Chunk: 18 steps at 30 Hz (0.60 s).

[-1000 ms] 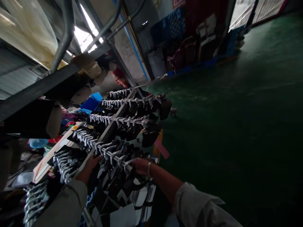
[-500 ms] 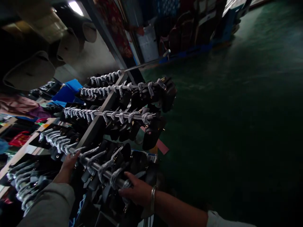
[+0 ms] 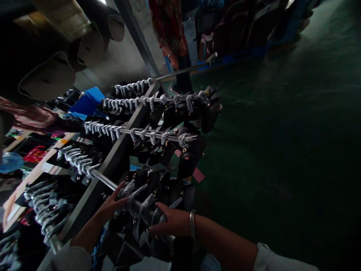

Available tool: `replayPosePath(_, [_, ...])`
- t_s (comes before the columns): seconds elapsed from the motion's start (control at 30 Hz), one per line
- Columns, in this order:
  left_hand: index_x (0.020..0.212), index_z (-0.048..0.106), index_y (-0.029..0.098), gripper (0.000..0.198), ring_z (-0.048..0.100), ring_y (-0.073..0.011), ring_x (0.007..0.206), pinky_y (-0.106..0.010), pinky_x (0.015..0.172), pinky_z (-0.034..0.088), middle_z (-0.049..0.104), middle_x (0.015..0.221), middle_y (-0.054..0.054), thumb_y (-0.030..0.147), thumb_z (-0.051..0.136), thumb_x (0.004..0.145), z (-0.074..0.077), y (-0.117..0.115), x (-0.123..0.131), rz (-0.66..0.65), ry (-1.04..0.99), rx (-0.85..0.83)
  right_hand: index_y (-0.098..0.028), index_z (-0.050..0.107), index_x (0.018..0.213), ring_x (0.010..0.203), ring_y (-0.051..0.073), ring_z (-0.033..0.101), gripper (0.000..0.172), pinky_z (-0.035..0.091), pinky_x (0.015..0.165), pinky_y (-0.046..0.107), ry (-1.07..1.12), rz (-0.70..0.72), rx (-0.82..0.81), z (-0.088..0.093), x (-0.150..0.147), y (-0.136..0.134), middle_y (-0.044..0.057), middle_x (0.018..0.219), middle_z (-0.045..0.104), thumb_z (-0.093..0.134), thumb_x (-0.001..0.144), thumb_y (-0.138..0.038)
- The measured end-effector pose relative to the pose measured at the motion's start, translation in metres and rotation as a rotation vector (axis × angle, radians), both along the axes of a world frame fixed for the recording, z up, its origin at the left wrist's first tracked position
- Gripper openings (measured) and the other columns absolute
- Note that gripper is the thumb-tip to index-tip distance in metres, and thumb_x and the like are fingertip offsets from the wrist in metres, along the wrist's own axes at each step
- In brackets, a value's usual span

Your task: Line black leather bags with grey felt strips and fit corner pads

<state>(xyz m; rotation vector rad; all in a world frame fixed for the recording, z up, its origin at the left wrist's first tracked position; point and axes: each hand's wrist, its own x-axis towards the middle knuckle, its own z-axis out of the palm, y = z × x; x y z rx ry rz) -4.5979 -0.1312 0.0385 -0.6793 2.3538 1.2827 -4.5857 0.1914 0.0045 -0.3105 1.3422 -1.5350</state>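
Black handbags [image 3: 188,162] with gold-coloured fittings hang by plastic-wrapped handles on metal rails. On the nearest rail [image 3: 105,180], my left hand [image 3: 113,203] lies against the inner end of a bunched group of wrapped handles [image 3: 137,190], its thumb and fingers spread. My right hand [image 3: 175,222], with a bangle at the wrist, is curled round the wrapped handles at the outer end of that group. Its lower fingers are partly hidden. Between my left hand and the slanting metal beam [image 3: 113,150] the rail shows bare.
More rails of bags stand behind and to the left. A person in a flowered top [image 3: 169,22] stands beyond the rack. A bare rail [image 3: 186,70] juts out at the back. Green floor [image 3: 267,150] stretches to the right. Large rolls [image 3: 47,77] lie at upper left.
My left hand has slid outward along the rail from the beam, and the handles between my hands are bunched closer. The view has shifted, showing more of the person behind the rack.
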Motion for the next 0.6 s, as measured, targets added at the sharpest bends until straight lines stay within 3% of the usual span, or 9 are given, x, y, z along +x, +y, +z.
replayPosePath(0.17, [0.143, 0.027, 0.026, 0.101, 0.027, -0.0333, 0.134, -0.037, 0.107, 0.031, 0.034, 0.146, -0.004, 0.044, 0.078, 0.058, 0.011, 0.041, 0.031, -0.257, -0.089, 0.193, -0.017, 0.007, 0.147, 0.121, 0.028, 0.045, 0.102, 0.034, 0.099, 0.039, 0.056, 0.025, 0.079, 0.02, 0.015, 0.03, 0.015, 0.134, 0.045, 0.063, 0.071, -0.055])
replayPosePath(0.27, [0.143, 0.026, 0.026, 0.102, 0.031, -0.0352, 0.131, -0.042, 0.107, 0.03, 0.039, 0.143, -0.005, 0.04, 0.079, 0.057, 0.016, 0.077, 0.043, -0.31, -0.217, 0.352, -0.018, 0.009, 0.147, 0.121, 0.03, 0.044, 0.095, 0.034, 0.098, 0.04, 0.062, -0.032, 0.087, 0.031, 0.026, 0.05, 0.015, 0.134, 0.045, 0.061, 0.074, -0.051])
replayPosePath(0.4, [0.142, 0.028, 0.03, 0.095, 0.037, -0.0346, 0.128, -0.045, 0.106, 0.032, 0.047, 0.137, -0.004, 0.034, 0.078, 0.061, 0.021, 0.123, 0.058, -0.251, -0.329, 0.55, -0.02, 0.019, 0.145, 0.115, 0.028, 0.049, 0.092, 0.04, 0.091, 0.037, -0.046, -0.104, 0.065, 0.043, 0.041, 0.074, 0.013, 0.128, 0.05, 0.066, 0.07, -0.044])
replayPosePath(0.5, [0.14, 0.033, 0.034, 0.094, 0.035, -0.0332, 0.13, -0.042, 0.107, 0.032, 0.048, 0.136, -0.001, 0.034, 0.079, 0.058, 0.023, 0.141, 0.075, -0.171, -0.342, 0.571, -0.025, 0.028, 0.142, 0.102, 0.024, 0.057, 0.086, 0.046, 0.08, 0.033, -0.204, -0.203, 0.023, 0.046, 0.057, 0.086, 0.008, 0.117, 0.058, 0.068, 0.065, -0.033])
replayPosePath(0.6, [0.142, 0.027, 0.034, 0.102, 0.039, -0.0351, 0.126, -0.044, 0.104, 0.035, 0.051, 0.132, -0.003, 0.038, 0.081, 0.054, 0.023, 0.154, 0.094, -0.131, -0.368, 0.552, -0.027, 0.034, 0.138, 0.099, 0.024, 0.059, 0.089, 0.047, 0.077, 0.031, -0.269, -0.293, 0.063, 0.04, 0.076, 0.098, 0.006, 0.113, 0.06, 0.07, 0.057, -0.025])
